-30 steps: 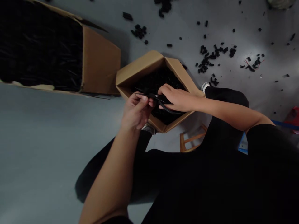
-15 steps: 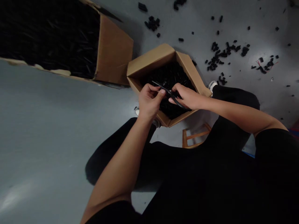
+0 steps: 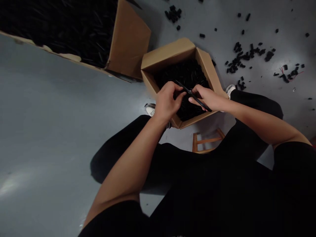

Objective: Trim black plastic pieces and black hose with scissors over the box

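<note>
My right hand (image 3: 208, 98) is closed around a pair of black scissors (image 3: 200, 102), its long handle slanting down to the right under the fingers. The narrow blades point up and left, reaching close to the fingertips of my left hand (image 3: 169, 100). That hand is bent in a pinch, thumb and forefinger nearly together; anything between them is too small and dark to make out. Both hands are over an open cardboard box (image 3: 168, 55) that contains many small black pieces (image 3: 189, 72). The box stands on the floor between my feet.
A larger cardboard box (image 3: 130, 41) full of black pieces stands at upper left. Loose black pieces (image 3: 244, 56) lie scattered over the grey floor (image 3: 61, 131) at upper right, some beside red wires (image 3: 293, 78). A wooden stool (image 3: 208, 141) shows below the smaller box.
The view has shifted, so the boxes and floor pieces appear farther right and slightly higher. My left fingertips have drawn back a little from the scissors' pivot; the right hand keeps its hold.
</note>
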The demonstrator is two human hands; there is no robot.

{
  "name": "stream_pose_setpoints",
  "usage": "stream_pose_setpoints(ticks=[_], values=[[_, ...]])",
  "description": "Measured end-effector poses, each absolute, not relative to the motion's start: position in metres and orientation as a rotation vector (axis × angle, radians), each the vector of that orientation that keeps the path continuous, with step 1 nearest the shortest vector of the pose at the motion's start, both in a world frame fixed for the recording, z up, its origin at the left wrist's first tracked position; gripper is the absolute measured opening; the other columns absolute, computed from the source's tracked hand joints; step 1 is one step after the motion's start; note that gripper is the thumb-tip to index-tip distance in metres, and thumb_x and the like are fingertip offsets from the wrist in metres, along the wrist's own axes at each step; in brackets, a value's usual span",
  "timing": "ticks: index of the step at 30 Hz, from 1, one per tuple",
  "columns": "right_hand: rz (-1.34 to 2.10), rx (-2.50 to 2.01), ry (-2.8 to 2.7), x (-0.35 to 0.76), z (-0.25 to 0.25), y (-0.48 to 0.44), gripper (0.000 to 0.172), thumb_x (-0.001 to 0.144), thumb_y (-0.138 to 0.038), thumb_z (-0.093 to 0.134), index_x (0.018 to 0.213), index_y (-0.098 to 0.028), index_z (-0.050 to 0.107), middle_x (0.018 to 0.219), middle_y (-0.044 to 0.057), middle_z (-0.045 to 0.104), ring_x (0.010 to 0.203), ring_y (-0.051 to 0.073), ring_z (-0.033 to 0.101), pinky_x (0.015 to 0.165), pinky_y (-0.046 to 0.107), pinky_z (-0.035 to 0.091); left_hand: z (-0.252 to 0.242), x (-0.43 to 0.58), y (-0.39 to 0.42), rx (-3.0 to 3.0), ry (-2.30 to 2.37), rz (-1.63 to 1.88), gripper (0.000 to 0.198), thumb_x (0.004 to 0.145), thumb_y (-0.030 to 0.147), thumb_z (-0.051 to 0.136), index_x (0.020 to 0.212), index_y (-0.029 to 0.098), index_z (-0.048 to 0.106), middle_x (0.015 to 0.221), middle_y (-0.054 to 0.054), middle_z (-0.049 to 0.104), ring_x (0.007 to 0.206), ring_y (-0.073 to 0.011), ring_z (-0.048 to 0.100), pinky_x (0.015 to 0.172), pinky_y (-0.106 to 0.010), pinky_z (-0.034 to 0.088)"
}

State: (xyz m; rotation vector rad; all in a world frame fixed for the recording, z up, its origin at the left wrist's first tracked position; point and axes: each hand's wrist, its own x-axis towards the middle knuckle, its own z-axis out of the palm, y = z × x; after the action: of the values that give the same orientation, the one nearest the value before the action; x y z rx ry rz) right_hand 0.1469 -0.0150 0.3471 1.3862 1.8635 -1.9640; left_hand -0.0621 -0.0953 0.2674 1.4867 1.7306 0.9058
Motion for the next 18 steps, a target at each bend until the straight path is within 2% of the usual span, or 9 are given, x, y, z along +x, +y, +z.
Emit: stream_pose_setpoints(ticks=[3, 6, 9, 12, 14, 15, 18], values=[[-1.759, 1.351, 1.933, 0.149, 0.351, -0.004, 0.024, 0.11, -0.029, 0.075, 0.12, -0.021, 0.055, 0.087, -0.002, 0.069, 0.07, 0.015, 0.063, 0.067, 0.028, 0.048, 0.268, -0.066, -0.091, 1.335, 1.699, 0.955, 0.025, 0.089, 0.018, 0.084, 0.103, 0.023, 0.065, 0.103, -0.003, 0.072, 0.105, -0.0242, 0.071, 0.106, -0.037, 0.059], [-1.347, 1.186, 2.112, 0.156, 0.352, 0.008, 0.029, 0.109, -0.033, 0.075, 0.128, -0.015, 0.064, 0.111, 0.012, 0.08, 0.095, 0.025, 0.075, 0.083, 0.035, 0.054, 0.258, -0.076, -0.089, 1.201, 1.701, 0.945, 0.039, 0.082, 0.017, 0.087, 0.115, 0.023, 0.067, 0.112, -0.006, 0.075, 0.113, -0.0287, 0.071, 0.117, -0.044, 0.056], [-0.951, 0.926, 2.142, 0.165, 0.354, 0.011, 0.041, 0.108, -0.034, 0.075, 0.138, -0.007, 0.07, 0.131, 0.025, 0.08, 0.115, 0.036, 0.078, 0.094, 0.042, 0.057, 0.238, -0.089, -0.097, 1.278, 1.755, 0.786, 0.053, 0.074, 0.016, 0.089, 0.122, 0.023, 0.069, 0.132, -0.014, 0.074, 0.137, -0.0404, 0.063, 0.133, -0.061, 0.044], [-0.742, 0.748, 2.081, 0.169, 0.36, 0.005, 0.047, 0.105, -0.025, 0.072, 0.146, -0.002, 0.071, 0.136, 0.029, 0.08, 0.119, 0.04, 0.079, 0.095, 0.046, 0.06, 0.221, -0.1, -0.109, 1.453, 1.802, 0.432, 0.048, 0.074, 0.022, 0.092, 0.117, 0.022, 0.072, 0.148, -0.022, 0.069, 0.154, -0.0534, 0.05, 0.136, -0.077, 0.032], [-0.706, 0.67, 2.032, 0.168, 0.364, 0.0, 0.048, 0.103, -0.022, 0.072, 0.147, -0.002, 0.074, 0.135, 0.028, 0.082, 0.118, 0.04, 0.08, 0.093, 0.045, 0.061, 0.216, -0.103, -0.114, 1.568, 1.747, 0.114, 0.041, 0.083, 0.031, 0.088, 0.121, 0.021, 0.075, 0.15, -0.024, 0.069, 0.154, -0.0573, 0.051, 0.131, -0.081, 0.036], [-0.713, 0.641, 2.015, 0.166, 0.366, -0.002, 0.048, 0.103, -0.022, 0.072, 0.147, -0.003, 0.075, 0.134, 0.027, 0.083, 0.117, 0.039, 0.081, 0.091, 0.045, 0.061, 0.215, -0.104, -0.115, 1.615, 1.692, -0.04, 0.042, 0.088, 0.036, 0.084, 0.126, 0.021, 0.076, 0.149, -0.025, 0.071, 0.151, -0.0571, 0.055, 0.128, -0.08, 0.041], [-0.76, 0.611, 2.029, 0.162, 0.371, -0.003, 0.051, 0.105, -0.025, 0.072, 0.151, -0.004, 0.073, 0.136, 0.026, 0.083, 0.117, 0.037, 0.081, 0.092, 0.044, 0.063, 0.216, -0.104, -0.112, 1.691, 1.492, -0.384, 0.057, 0.1, 0.044, 0.068, 0.15, 0.017, 0.07, 0.143, -0.027, 0.075, 0.137, -0.0524, 0.069, 0.118, -0.066, 0.054]])
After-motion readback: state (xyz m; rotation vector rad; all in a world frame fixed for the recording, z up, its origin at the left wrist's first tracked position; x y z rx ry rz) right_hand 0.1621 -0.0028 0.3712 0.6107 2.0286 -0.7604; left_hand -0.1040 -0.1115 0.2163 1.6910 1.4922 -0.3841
